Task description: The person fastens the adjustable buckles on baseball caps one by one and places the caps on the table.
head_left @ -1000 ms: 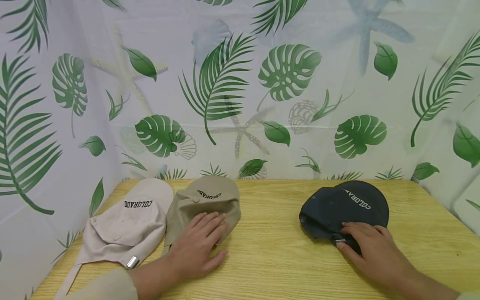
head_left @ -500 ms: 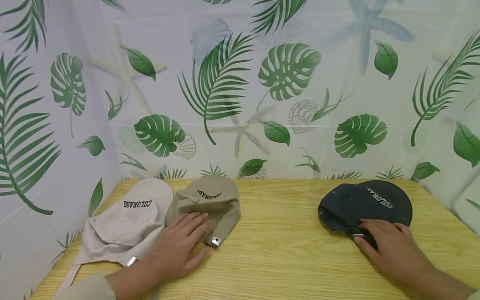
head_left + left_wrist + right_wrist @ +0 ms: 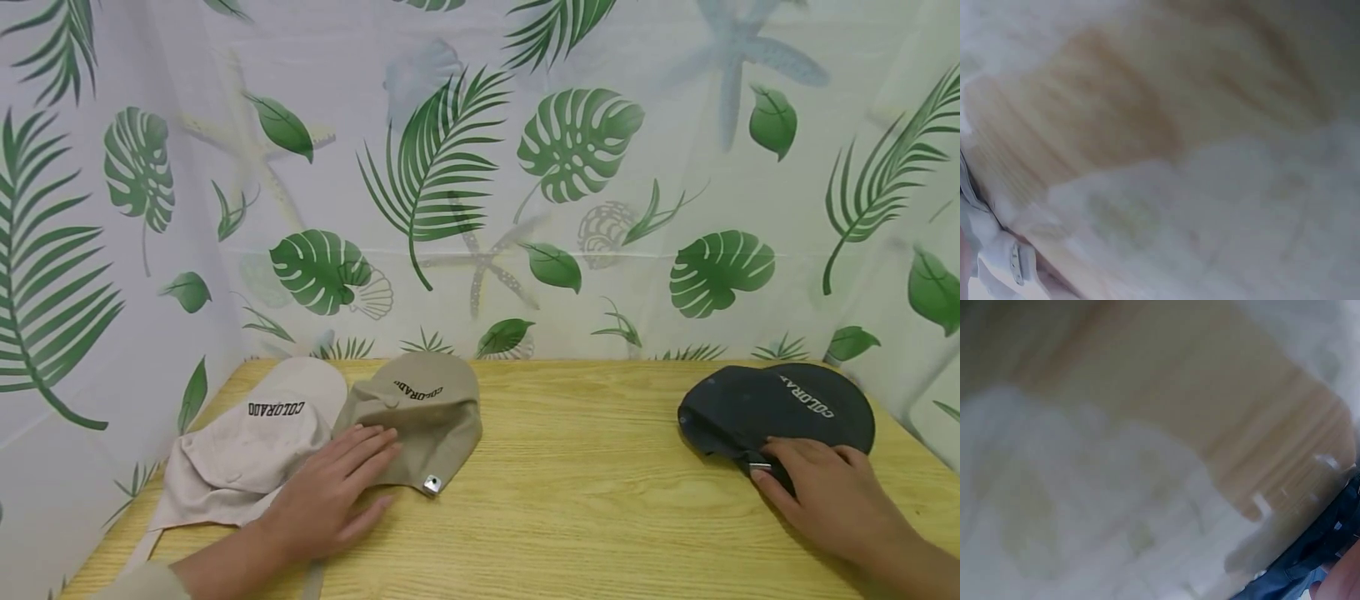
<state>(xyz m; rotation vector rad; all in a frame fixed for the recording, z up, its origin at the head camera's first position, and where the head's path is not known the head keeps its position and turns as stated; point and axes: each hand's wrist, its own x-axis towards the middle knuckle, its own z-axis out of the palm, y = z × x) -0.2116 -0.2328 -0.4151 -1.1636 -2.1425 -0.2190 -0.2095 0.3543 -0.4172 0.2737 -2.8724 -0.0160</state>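
In the head view three COLORADO caps lie on the table. My left hand (image 3: 330, 492) rests, fingers fairly straight, on the near left side of a khaki cap (image 3: 438, 425), whose metal buckle (image 3: 432, 484) shows. A pale beige cap (image 3: 258, 437) sits just left of it, partly behind that hand. At the right, my right hand (image 3: 832, 500) grips a navy cap (image 3: 720, 408) near its back strap, thumb under and fingers over the edge. Dark cloth of the navy cap (image 3: 1310, 550) enters the right wrist view's corner. Pale cloth appears low in the left wrist view.
The wooden table (image 3: 570, 467) extends between the khaki and navy caps. A white curtain (image 3: 600, 167) printed with green leaves hangs behind and along both sides. Both wrist views are mostly blurred table and curtain.
My right hand has slid the navy cap rightward along the table. My left hand has shifted left across the khaki cap, uncovering its buckle; the khaki and beige caps stay put.
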